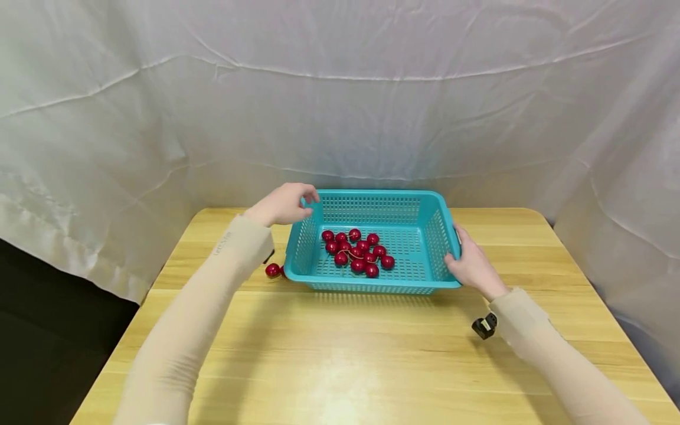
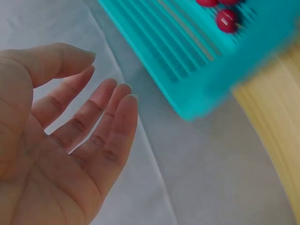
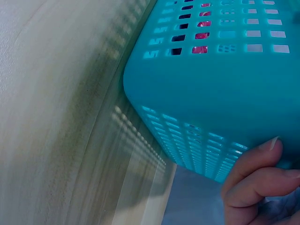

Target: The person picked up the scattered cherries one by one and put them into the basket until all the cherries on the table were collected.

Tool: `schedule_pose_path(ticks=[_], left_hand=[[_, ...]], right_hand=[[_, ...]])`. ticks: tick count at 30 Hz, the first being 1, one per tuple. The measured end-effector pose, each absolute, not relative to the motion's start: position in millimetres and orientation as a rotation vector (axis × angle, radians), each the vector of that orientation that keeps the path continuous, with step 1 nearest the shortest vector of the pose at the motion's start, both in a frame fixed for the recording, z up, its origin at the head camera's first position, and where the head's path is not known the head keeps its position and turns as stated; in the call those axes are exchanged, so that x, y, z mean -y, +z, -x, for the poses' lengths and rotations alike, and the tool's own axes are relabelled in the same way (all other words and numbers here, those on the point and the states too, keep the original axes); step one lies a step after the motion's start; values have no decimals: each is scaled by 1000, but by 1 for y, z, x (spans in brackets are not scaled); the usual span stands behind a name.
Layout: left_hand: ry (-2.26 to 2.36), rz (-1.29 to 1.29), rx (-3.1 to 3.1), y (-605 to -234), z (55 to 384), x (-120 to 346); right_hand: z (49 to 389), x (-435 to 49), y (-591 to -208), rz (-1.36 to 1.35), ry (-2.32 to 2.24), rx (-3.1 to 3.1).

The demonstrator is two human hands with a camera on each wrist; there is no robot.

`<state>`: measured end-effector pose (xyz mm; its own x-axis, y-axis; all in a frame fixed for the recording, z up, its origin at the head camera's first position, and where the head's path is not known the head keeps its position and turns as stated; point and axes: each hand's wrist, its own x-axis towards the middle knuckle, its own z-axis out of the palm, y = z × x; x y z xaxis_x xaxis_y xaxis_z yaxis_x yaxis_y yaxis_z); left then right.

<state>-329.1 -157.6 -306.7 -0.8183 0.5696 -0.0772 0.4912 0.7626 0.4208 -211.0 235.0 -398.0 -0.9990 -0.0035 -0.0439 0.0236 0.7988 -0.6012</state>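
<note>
A turquoise plastic basket with slotted walls sits toward the back of the wooden table. Several shiny red cherries with thin stems lie on its floor, mostly in the left half. My right hand grips the basket's right rim, its thumb on the inner side; in the right wrist view, curled fingers show against the outer wall. By the back left corner my left hand hovers with loosely bent fingers. The left wrist view shows that palm bare, apart from the basket edge.
Outside the basket, at its front left corner, a loose cherry lies on the tabletop, with another partly hidden beside it. A pale cloth hangs behind the table and along its sides. A small black device is under the right sleeve.
</note>
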Motion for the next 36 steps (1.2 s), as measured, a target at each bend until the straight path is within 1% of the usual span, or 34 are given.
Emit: schedule_pose_path(ticks=[7, 15, 21, 36], left_hand=[[697, -709, -2847, -320, 319, 204], [704, -676, -2837, -346, 305, 235], [687, -741, -2796, -364, 298, 245], [498, -736, -2643, -395, 287, 250]], right_hand=[[212, -236, -400, -7, -970, -2955], [213, -237, -399, 7, -959, -2946], [214, -239, -399, 16, -962, -2947], [216, -246, -398, 91, -1003, -2931]])
